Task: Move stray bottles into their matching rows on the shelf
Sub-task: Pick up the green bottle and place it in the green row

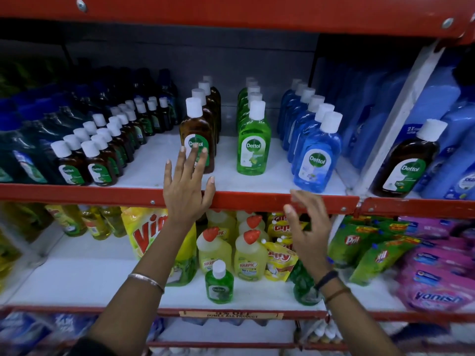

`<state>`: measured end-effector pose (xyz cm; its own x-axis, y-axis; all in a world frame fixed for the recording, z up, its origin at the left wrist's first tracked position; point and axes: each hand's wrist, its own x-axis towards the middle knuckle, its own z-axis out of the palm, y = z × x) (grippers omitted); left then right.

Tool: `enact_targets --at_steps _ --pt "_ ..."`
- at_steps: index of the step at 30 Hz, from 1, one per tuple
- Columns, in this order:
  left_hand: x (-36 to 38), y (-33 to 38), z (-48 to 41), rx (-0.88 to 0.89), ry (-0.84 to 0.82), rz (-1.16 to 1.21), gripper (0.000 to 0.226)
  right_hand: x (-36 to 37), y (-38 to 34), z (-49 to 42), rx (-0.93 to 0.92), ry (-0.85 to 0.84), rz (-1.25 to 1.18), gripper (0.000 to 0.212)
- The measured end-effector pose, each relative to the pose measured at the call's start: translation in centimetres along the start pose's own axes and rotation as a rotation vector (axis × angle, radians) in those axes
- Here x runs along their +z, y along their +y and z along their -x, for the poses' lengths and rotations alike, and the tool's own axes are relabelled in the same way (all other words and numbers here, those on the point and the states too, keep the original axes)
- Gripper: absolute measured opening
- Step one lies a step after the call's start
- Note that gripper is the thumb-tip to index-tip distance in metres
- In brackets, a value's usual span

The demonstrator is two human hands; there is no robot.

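Note:
Three rows of Dettol bottles stand on the upper shelf point(144, 195): a brown row point(196, 129), a green row point(253, 142) and a blue row point(314, 155). A lone brown Dettol bottle point(407, 160) stands to the right among blue packs. On the lower shelf a small green Dettol bottle point(219, 285) stands alone in front of yellow Harpic bottles. My left hand point(186, 186) is open, fingers spread in front of the front brown bottle's label. My right hand point(307, 227) is open and blurred, just below the shelf edge under the blue row.
Two rows of small brown bottles point(95, 152) and dark green bottles point(28, 152) fill the upper shelf's left. Blue refill packs point(452, 129) stand right of a white divider. Below are a Vim pouch point(146, 235), yellow Harpic bottles point(250, 255), green Pril pouches point(370, 250) and pink Vanish packs point(437, 283).

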<state>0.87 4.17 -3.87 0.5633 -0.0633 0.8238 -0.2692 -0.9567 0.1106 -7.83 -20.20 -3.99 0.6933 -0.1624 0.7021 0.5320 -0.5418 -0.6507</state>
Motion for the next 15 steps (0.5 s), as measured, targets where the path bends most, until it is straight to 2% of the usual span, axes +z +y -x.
enact_targets --at_steps 5,9,12,15 --pt "0.4 1.4 -2.5 0.018 0.056 0.007 0.054 3.8 1.8 5.8 0.201 -0.393 -0.066 0.042" --pt "0.7 1.3 -2.4 0.042 0.103 0.010 0.053 6.8 3.4 9.0 0.295 -0.730 -0.100 0.046" --pt "0.9 1.2 -2.4 0.053 0.117 0.006 0.052 8.4 4.2 9.7 0.363 -0.808 -0.082 0.050" --pt "0.8 1.2 -2.4 0.056 0.120 0.006 0.052 9.2 4.6 9.7 0.405 -0.811 -0.076 0.048"
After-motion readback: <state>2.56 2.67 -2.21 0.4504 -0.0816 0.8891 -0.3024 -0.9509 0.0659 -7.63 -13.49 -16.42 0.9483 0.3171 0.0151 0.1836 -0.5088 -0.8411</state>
